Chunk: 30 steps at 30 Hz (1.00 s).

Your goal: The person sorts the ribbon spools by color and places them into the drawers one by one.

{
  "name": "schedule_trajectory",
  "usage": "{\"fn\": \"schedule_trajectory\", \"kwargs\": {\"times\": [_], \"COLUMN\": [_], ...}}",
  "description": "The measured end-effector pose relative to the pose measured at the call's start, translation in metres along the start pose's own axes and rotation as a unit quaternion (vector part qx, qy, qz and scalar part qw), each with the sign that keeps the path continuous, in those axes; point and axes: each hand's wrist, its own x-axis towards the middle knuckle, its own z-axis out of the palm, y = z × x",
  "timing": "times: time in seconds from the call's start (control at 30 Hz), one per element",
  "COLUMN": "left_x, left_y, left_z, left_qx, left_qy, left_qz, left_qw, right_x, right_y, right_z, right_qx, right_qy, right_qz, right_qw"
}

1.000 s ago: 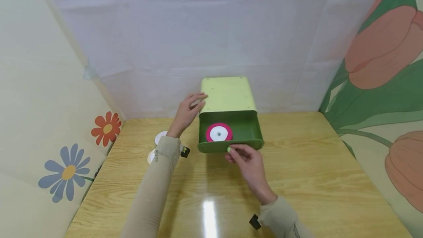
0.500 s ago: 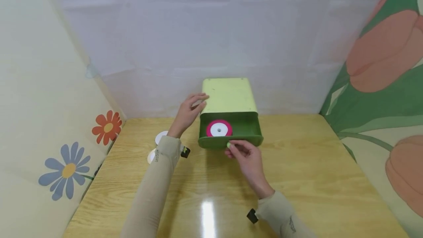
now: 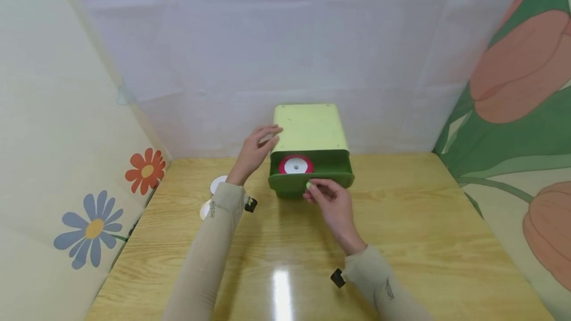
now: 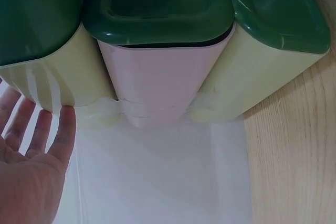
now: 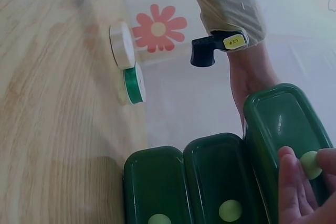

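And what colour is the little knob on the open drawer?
The knob is light green, clearest in the right wrist view.

in front of me rises a creased, whitish backdrop (image 3: 303, 38), meeting the far edge of a glossy wood-grain tabletop (image 3: 424, 222). on my left, a cream wall (image 3: 58, 113) carries a red flower (image 3: 147, 171) and a blue-grey flower (image 3: 94, 229); on my right, a painted wall (image 3: 499, 207) shows pink tulips (image 3: 522, 68) and green leaves (image 3: 535, 135). a streak of light (image 3: 282, 294) gleams near me.
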Motion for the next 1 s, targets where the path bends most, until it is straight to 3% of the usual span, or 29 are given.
{"fn": "schedule_trajectory", "kwargs": {"times": [0.73, 1.0], "left_x": [-0.004, -0.003], "left_y": [0.003, -0.002], "left_z": [-0.001, -0.001], "left_qx": [-0.006, -0.003], "left_qy": [-0.003, 0.0], "left_qz": [0.009, 0.01], "left_qw": [0.9999, 0.9999], "right_x": [0.029, 0.035], "right_y": [0.005, 0.004], "right_z": [0.005, 0.006], "right_qx": [0.001, -0.003], "right_qy": [0.008, 0.009], "right_qz": [-0.009, -0.006], "right_qw": [1.0, 1.0]}}
